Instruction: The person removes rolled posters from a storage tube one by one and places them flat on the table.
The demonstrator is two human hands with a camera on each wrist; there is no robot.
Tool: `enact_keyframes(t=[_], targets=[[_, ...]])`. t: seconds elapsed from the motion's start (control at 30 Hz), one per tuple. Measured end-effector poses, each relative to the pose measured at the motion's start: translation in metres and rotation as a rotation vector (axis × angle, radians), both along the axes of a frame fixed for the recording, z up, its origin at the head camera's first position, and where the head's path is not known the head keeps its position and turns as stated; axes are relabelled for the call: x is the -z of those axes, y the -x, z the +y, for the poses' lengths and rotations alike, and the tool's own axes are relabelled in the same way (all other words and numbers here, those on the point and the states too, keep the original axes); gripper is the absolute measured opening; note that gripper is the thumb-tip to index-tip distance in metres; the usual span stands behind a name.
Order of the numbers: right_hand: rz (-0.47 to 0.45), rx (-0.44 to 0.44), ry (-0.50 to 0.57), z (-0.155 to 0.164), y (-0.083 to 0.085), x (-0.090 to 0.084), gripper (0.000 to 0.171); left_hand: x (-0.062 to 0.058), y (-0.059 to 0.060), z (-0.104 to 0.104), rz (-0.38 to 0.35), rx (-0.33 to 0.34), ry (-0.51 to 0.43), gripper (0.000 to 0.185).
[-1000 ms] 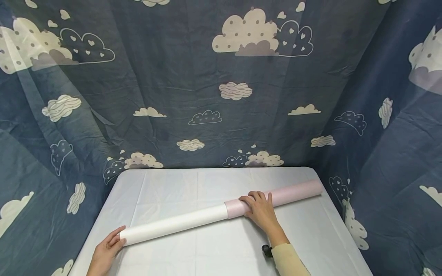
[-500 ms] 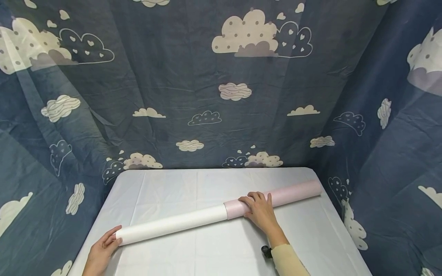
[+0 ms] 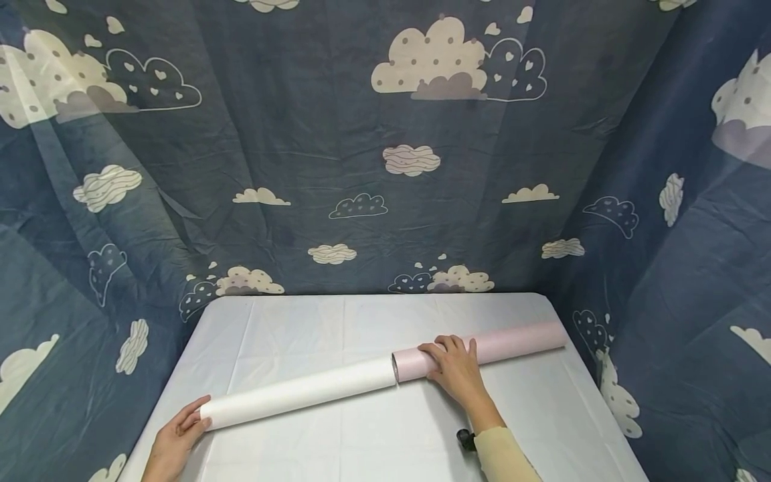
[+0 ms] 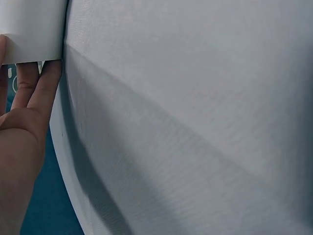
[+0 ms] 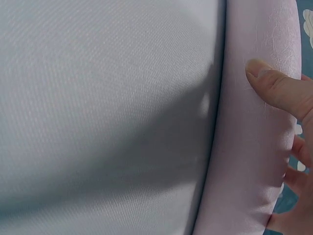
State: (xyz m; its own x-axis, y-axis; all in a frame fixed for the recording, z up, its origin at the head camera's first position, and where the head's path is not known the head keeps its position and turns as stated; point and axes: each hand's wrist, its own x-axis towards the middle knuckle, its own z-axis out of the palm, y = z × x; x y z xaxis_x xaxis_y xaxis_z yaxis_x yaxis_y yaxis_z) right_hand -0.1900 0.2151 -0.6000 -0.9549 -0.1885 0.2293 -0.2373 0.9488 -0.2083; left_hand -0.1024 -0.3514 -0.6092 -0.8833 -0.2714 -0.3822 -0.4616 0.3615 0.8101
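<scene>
A long white tube lies slantwise across the table, and a pink roll with a finely creased, wallpaper-like surface continues its line to the right. The two ends meet near the middle, where the pink roll's open round end shows. My left hand pinches the white tube's left end; in the left wrist view, fingers reach in at its edge. My right hand arches over the pink roll near its left end. The right wrist view shows the thumb on its near side and the other fingers along its far side.
The table wears a white cloth with fold creases. Dark blue curtains with cloud prints enclose its back and sides. A small black object sits at the right wrist, by the cream sleeve.
The white tube and left hand have moved slightly left. The white tube's right end has come out of the pink roll, whose far right end has swung slightly toward me. The right hand stays put.
</scene>
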Motion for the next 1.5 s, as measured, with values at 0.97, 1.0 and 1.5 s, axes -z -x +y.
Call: enact_keyframes(t=[0.97, 1.0, 1.5], targets=[[-0.066, 0.227, -0.049, -0.015, 0.001, -0.004, 0.061, 0.003, 0.000, 0.000, -0.004, 0.007, -0.028, 0.078], [-0.064, 0.231, -0.043, -0.016, 0.001, -0.005, 0.061, 0.003, 0.000, 0.000, -0.003, 0.008, -0.028, 0.078], [-0.110, 0.299, 0.003, -0.024, 0.003, -0.007, 0.061, 0.002, 0.001, 0.003, -0.003, 0.006, -0.028, 0.076]])
